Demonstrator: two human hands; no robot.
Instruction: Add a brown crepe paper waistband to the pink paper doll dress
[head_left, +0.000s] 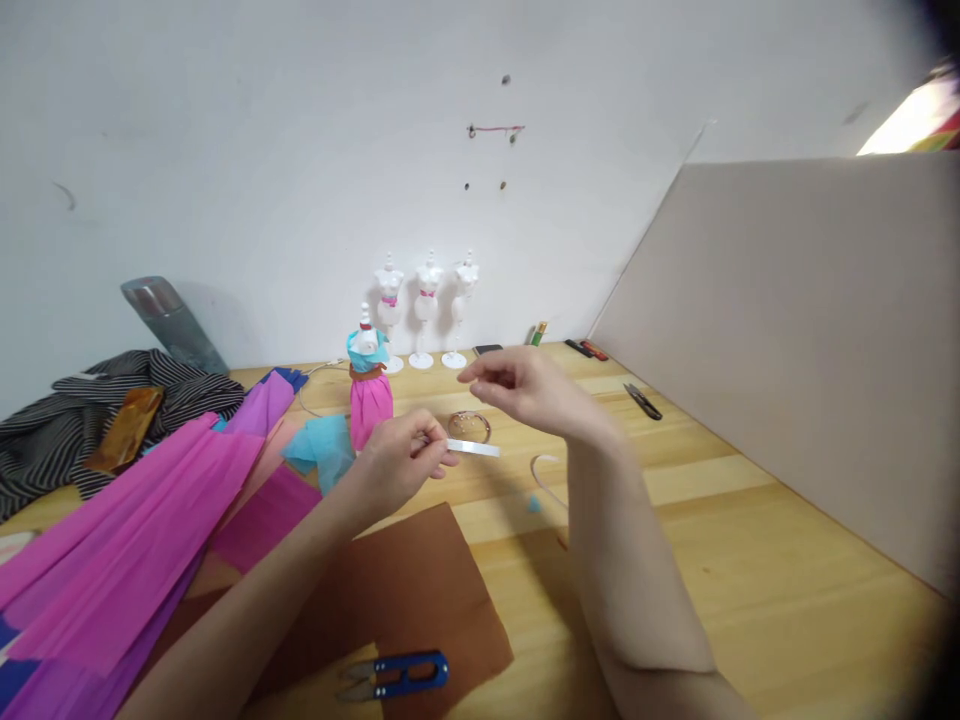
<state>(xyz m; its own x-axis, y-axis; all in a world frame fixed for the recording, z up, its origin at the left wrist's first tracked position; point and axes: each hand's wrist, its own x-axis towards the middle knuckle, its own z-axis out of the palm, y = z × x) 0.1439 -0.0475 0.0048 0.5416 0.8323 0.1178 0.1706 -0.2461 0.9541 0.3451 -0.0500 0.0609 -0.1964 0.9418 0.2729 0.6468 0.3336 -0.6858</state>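
My left hand (405, 455) pinches one end of a short, narrow white strip (476, 449) between thumb and fingers. Its free end points right, above the table. Higher and to the right, my right hand (525, 388) is bent at the wrist with thumb and fingertips drawn close together; whatever they hold, if anything, is too small to make out. Just behind the strip lies a round bracelet-like ring (470, 427). Left of it stands a small white dress form in a pink skirt (370, 405) and a blue top, partly behind my left hand.
Brown sheet (420, 570) and blue thread snips (409, 676) lie in front. Pink and purple sheets (150, 540), striped cloth (180, 380) and a grey bottle (176, 325) are left. White dress forms (429, 300) stand by the wall. Dark-handled scissors (643, 402) lie right.
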